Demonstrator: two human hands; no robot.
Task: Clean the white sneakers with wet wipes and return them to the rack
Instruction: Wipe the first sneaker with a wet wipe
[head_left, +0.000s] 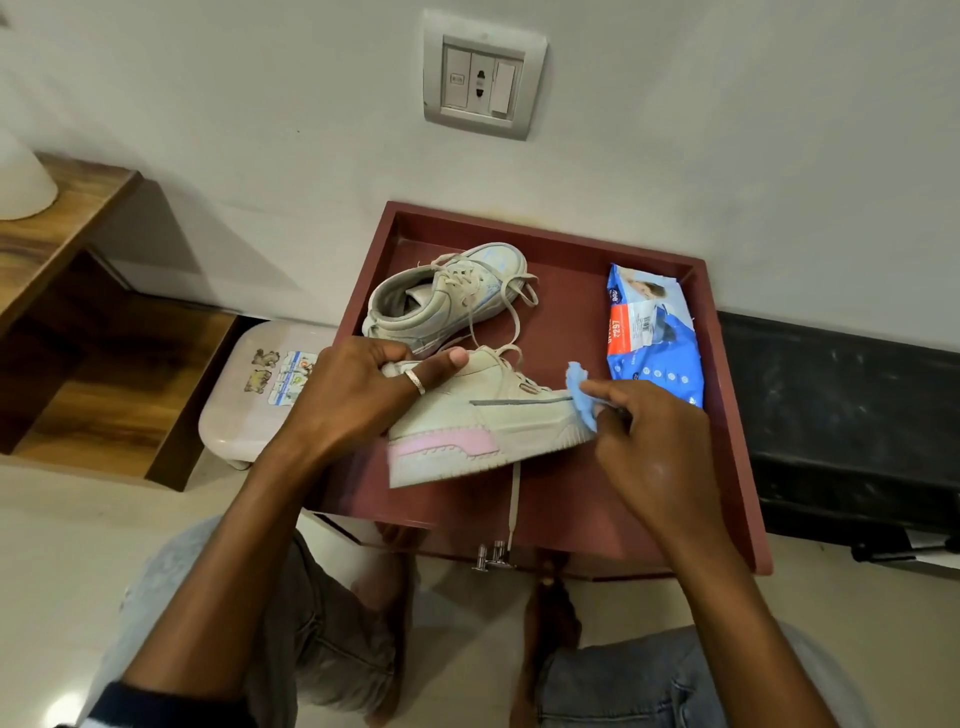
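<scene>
The knees in jeans (623, 686) sit lowest, forearms reaching over them. The left hand (358, 395) grips the near sneaker (493, 421) at its heel collar, thumb curled over the opening. The right hand (649, 447) pinches a blue wipe (582, 395) against the toe. The shoe is tilted above the red tray (727, 415), with the other sneaker (447, 296) behind and the wipe pack (652, 338) to the right.

The shoe looks light, with a stiff sole and a softer upper, so the collar seems the surest hold. A loose lace (514, 499) dangles and could snag. The heel, the far side and the tread are hidden, and I cannot tell where the rack is.
</scene>
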